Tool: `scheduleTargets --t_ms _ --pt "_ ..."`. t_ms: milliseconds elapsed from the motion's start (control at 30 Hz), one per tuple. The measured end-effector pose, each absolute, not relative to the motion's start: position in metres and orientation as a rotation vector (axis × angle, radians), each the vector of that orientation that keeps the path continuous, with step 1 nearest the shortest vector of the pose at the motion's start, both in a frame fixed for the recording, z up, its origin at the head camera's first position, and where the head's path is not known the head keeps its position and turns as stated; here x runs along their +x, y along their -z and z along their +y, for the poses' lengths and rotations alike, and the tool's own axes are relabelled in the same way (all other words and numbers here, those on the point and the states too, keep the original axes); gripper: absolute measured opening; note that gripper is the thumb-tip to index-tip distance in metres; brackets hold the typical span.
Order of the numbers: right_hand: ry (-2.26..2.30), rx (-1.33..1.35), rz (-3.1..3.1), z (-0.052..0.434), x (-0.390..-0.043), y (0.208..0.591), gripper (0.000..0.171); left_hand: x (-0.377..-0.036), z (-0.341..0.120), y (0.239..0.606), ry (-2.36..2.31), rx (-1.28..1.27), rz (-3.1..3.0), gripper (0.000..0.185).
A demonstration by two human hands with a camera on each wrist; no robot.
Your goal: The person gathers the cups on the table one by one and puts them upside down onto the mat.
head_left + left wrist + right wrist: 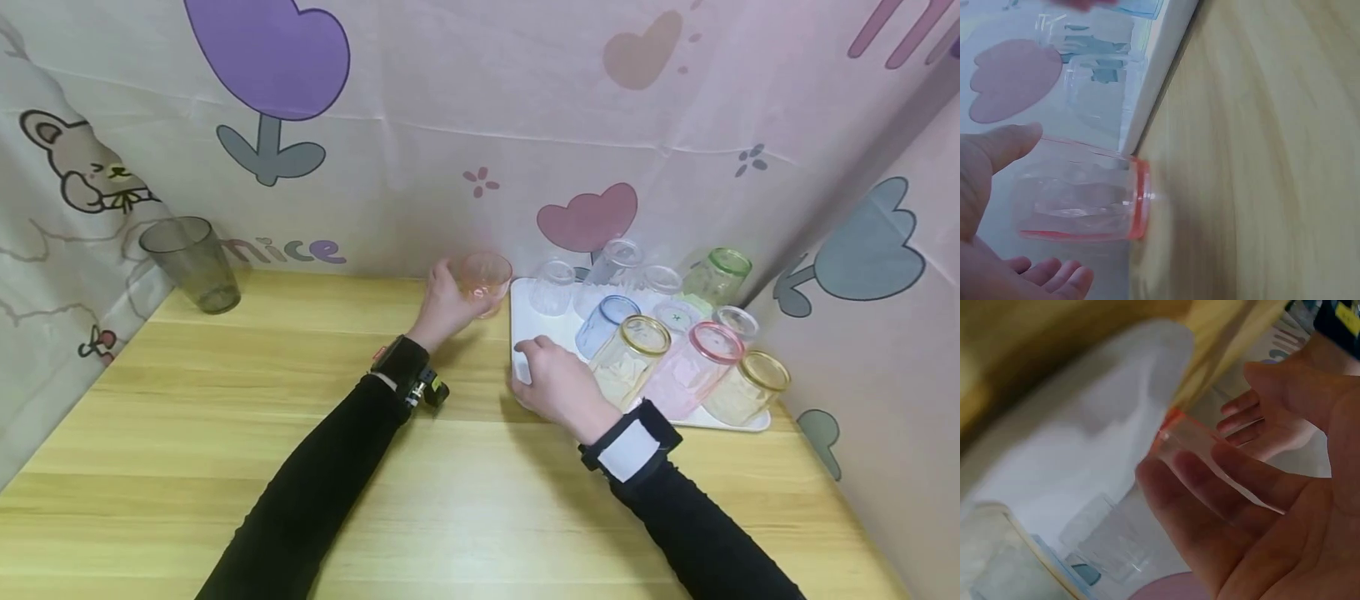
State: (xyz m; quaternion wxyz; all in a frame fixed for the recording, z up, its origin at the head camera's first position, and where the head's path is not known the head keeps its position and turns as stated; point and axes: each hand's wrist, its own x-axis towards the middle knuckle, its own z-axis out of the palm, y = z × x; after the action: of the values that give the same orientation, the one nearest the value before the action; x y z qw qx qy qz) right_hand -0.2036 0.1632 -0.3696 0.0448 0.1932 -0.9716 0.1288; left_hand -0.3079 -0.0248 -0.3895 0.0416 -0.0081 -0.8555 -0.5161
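An orange-tinted clear cup (487,279) stands rim-down on the wooden table (300,433), just left of a white tray (525,304). My left hand (448,304) is spread around the cup's left side. In the left wrist view its thumb (1004,144) lies near the cup (1079,197) and its fingers (1054,275) sit a little apart from it. My right hand (551,379) rests on the tray's front left edge with relaxed fingers and holds nothing. In the right wrist view that hand (1260,537) spreads in front of the cup (1210,456) and the tray (1085,437).
The tray carries several cups, among them a blue one (606,323), a yellow-rimmed one (633,354), a pink-rimmed one (693,367) and a green one (720,275). A dark grey cup (191,262) stands at the table's back left corner. Patterned curtains close off the back and both sides.
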Motion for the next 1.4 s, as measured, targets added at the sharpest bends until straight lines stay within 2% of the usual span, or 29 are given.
scheduleTargets --t_ms 267,467,800,1067,1133,1267,1400 --pt "-0.355 0.58 -3.079 0.162 -0.198 0.381 0.043 -0.324 -0.017 0.404 1.623 0.03 -2.626 0.104" --pt "-0.23 0.712 -3.036 0.161 -0.197 0.385 0.022 -0.327 -0.013 0.406 1.67 0.051 -2.576 0.097" --pt "-0.145 0.705 -3.029 0.158 -0.194 0.385 0.019 -0.33 -0.009 0.409 1.742 0.039 -2.536 0.091" --pt "-0.176 0.703 -3.023 0.159 -0.193 0.388 0.015 -0.322 -0.014 0.406 1.745 0.053 -2.531 0.094" --pt "-0.224 0.68 -3.038 0.161 -0.194 0.387 0.019 -0.318 -0.015 0.403 1.77 0.052 -2.509 0.094" --pt "-0.368 0.612 -3.056 0.165 -0.195 0.383 0.043 -0.309 -0.017 0.398 1.905 0.041 -2.42 0.093" --pt "-0.521 0.572 -2.98 0.167 -0.198 0.375 0.059 -0.3 -0.017 0.389 2.073 0.088 -2.31 0.09"
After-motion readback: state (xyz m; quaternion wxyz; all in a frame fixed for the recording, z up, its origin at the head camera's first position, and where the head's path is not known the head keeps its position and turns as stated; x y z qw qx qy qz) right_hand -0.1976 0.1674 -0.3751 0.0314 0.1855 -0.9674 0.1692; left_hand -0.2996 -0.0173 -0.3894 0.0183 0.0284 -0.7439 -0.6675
